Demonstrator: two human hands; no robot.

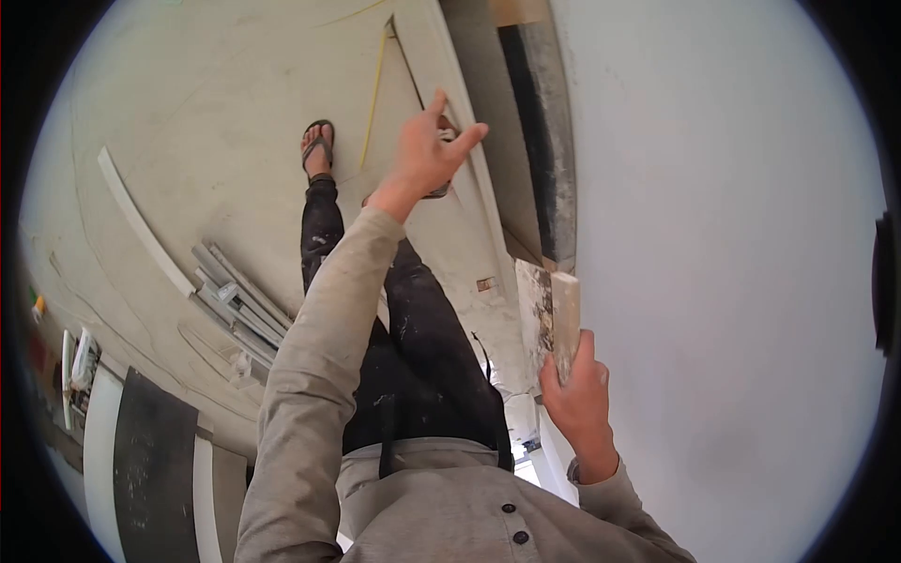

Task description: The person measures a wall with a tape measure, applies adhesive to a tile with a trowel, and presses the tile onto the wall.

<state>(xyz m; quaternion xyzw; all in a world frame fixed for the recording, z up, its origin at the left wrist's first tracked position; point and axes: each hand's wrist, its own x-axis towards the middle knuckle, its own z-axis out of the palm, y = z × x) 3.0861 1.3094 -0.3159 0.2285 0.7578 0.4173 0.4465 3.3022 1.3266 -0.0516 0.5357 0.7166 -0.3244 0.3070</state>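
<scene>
My left hand (427, 155) is stretched out over the floor, with the thumb and one finger spread apart and nothing visible between them. It partly covers one of my feet; its other fingers are hard to see. On the right, my right hand (577, 403) grips the lower end of a flat whitish piece (563, 314) with dark, flaky stains on one face. This piece is held upright close to the smooth pale wall (713, 281).
My sandalled foot (319, 148) stands on the pale floor (225, 94). Grey metal profiles (242, 296) and a long white strip (141, 220) lie at the left. A dark panel (150, 469) is at the lower left. A yellow strip (375, 98) lies near the top.
</scene>
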